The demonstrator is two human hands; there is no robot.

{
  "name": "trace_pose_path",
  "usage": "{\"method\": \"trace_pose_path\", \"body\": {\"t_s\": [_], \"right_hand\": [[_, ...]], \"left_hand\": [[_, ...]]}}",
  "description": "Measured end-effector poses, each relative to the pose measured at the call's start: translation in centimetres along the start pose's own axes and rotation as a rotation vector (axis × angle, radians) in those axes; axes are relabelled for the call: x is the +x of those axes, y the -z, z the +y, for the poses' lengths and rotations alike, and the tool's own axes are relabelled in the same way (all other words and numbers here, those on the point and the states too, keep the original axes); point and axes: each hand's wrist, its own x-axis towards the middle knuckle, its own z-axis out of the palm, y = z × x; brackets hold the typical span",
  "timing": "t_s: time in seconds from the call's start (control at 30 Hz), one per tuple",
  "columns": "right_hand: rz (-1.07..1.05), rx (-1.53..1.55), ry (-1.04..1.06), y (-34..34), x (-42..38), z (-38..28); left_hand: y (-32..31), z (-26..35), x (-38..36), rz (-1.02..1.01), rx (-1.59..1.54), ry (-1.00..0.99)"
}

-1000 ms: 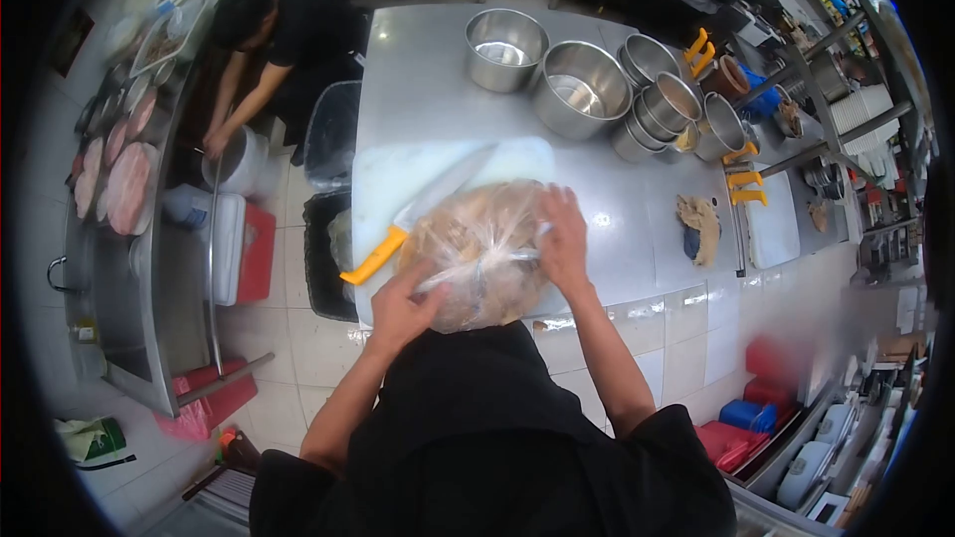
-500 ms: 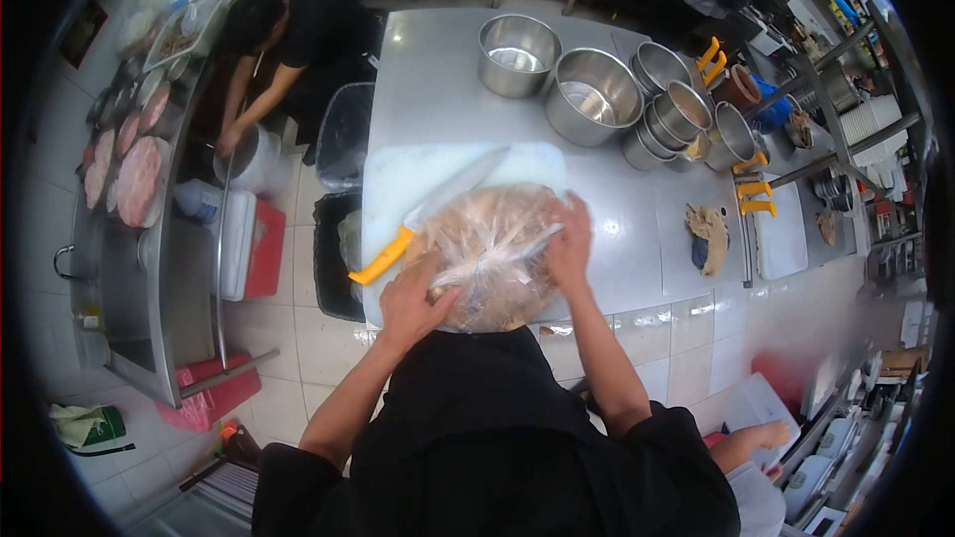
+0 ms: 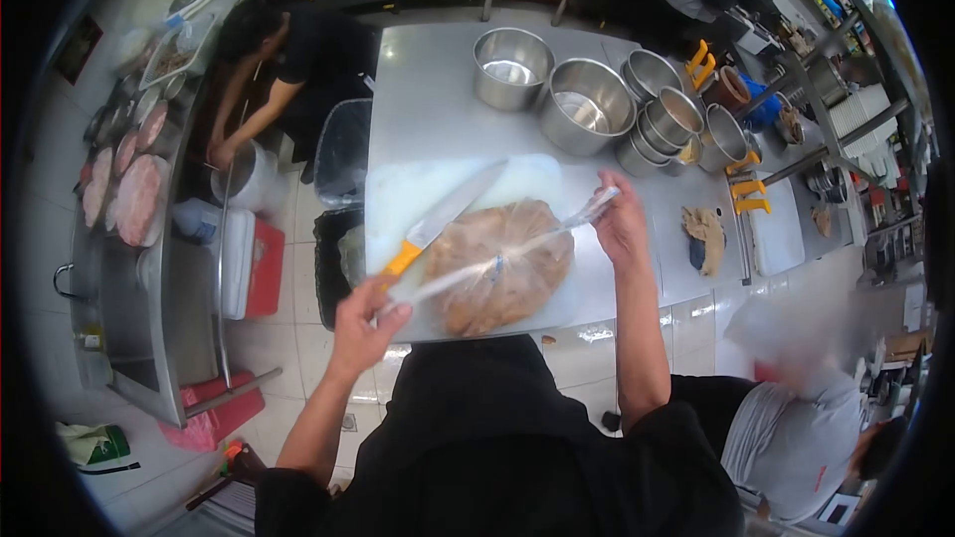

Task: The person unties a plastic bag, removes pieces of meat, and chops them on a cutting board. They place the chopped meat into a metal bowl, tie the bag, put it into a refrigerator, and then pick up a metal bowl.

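A clear plastic bag full of brownish food pieces lies on a white cutting board. Its gathered plastic is pulled out to both sides from a knot-like middle. My left hand is closed on one end of the plastic, low at the board's left edge. The other twisted end is pinched in my right hand, raised to the right of the bag. A knife with a yellow-orange handle lies slanted along the bag's left side; my left fingers are close to its handle, and touching cannot be made out.
Several steel pots stand at the table's back right. A crumpled cloth lies on the right. Lined bins sit left of the table, where a co-worker bends over a bucket. Another person is close behind my right arm.
My hands have moved apart, drawing the bag's plastic ends out left and right. The person at lower right has come further into view.
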Motion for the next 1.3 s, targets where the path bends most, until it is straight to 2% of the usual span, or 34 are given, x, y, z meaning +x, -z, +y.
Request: {"method": "trace_pose_path", "body": {"t_s": [0.07, 0.1, 0.17, 0.2, 0.23, 0.27, 0.33, 0.37, 0.4, 0.43, 0.47, 0.53, 0.57, 0.63, 0.67, 0.73, 0.77, 0.83, 0.87, 0.93, 0.97, 1.03, 1.07, 1.13, 1.17, 1.23, 1.27, 1.3], "right_hand": [[-0.424, -0.12, -0.052, -4.4, -4.5, -4.3], [-0.635, -0.212, -0.079, -7.2, -6.9, -4.7], [-0.761, -0.775, 0.336, -11.1, -9.3, -1.1], [-0.759, -0.778, 0.341, -11.0, -9.0, -0.7], [-0.812, -0.778, 0.218, -10.8, -8.4, -0.5], [-0.864, -0.777, 0.095, -10.7, -7.8, -0.6], [-0.781, -0.667, 0.016, -10.4, -7.8, -3.1], [-0.664, -0.653, -0.178, -10.4, -7.7, -4.6], [-0.537, -0.632, -0.369, -10.1, -7.5, -5.4], [-0.586, -0.613, -0.345, -9.4, -6.8, -4.8], [-0.579, -0.61, -0.342, -9.3, -6.4, -4.7], [-0.561, -0.558, -0.242, -9.3, -6.2, -4.3], [-0.548, -0.555, -0.245, -8.9, -6.1, -3.8], [-0.329, -0.8, 0.286, -9.2, -6.1, -3.4], [-0.328, -0.801, 0.287, -9.3, -6.3, -3.8], [-0.002, -1.188, 0.144, -11.5, -7.8, -6.5], [0.0, -1.186, 0.143, -12.0, -7.7, -6.2], [-0.372, -1.049, 0.043, -12.6, -7.6, -5.0], [-0.366, -1.048, 0.043, -12.4, -7.3, -4.0], [-0.584, -0.776, 0.226, -12.0, -6.6, -2.3], [-0.588, -0.776, 0.227, -11.7, -6.4, -2.5], [-0.595, -1.045, 0.523, -10.4, -6.3, -3.8], [-0.604, -1.048, 0.523, -9.4, -6.2, -3.8], [-0.558, -1.586, 0.383, -7.1, -5.4, -3.0], [-0.565, -1.587, 0.391, -6.1, -4.6, -2.7], [-0.742, -1.182, 0.215, -5.0, -3.5, -2.4], [-0.752, -1.181, 0.212, -4.5, -3.4, -2.1], [-0.715, -0.814, 0.078, -4.4, -3.5, -2.1]], "left_hand": [[0.5, 5.6, 2.8, -0.125, -0.36, -0.078], [0.3, 7.9, 4.0, -0.186, -0.44, -0.11], [-1.3, 10.8, 6.4, -0.252, -0.523, -0.153], [-2.2, 11.8, 7.4, -0.193, -0.217, -0.194], [-2.6, 12.4, 8.2, -0.128, 0.088, -0.231], [-2.8, 12.2, 9.3, -0.123, 0.085, -0.236], [-4.1, 9.5, 11.2, 0.254, 0.017, -0.574], [-5.2, 6.7, 11.7, 0.163, -0.231, -0.463], [-6.0, 5.1, 11.4, -0.082, -0.327, -0.158], [-6.7, 3.9, 11.0, -0.325, -0.41, 0.148], [-8.0, 2.7, 10.3, -0.332, -0.408, 0.145], [-11.0, 1.0, 9.0, -0.418, -0.287, -0.078], [-11.3, 0.2, 9.3, -0.431, -0.288, -0.076], [-11.3, -0.8, 10.0, -0.39, -0.359, 0.135], [-11.5, -1.1, 10.2, -0.391, -0.36, 0.134], [-12.0, -0.8, 10.4, -0.285, -0.213, 0.2], [-12.2, -0.3, 10.2, -0.287, -0.21, 0.2], [-12.4, 2.1, 9.4, -0.358, -0.048, -0.086], [-13.1, 1.4, 10.0, -0.364, -0.048, -0.089], [-14.4, -0.3, 11.5, 0.121, 0.37, -0.876], [-14.0, -0.9, 11.7, 0.124, 0.372, -0.875], [-12.5, -0.9, 11.6, -0.415, -0.283, 0.153], [-12.3, -1.0, 11.6, -0.408, -0.288, 0.155], [-11.7, -1.0, 12.0, -0.426, -0.457, 0.297], [-11.4, -1.0, 12.1, -0.417, -0.459, 0.293], [-11.0, -1.0, 11.8, -0.352, -0.669, 0.406], [-11.0, -1.1, 11.4, -0.343, -0.672, 0.41], [-10.9, -0.9, 11.0, -0.292, -0.837, 0.451]]}}
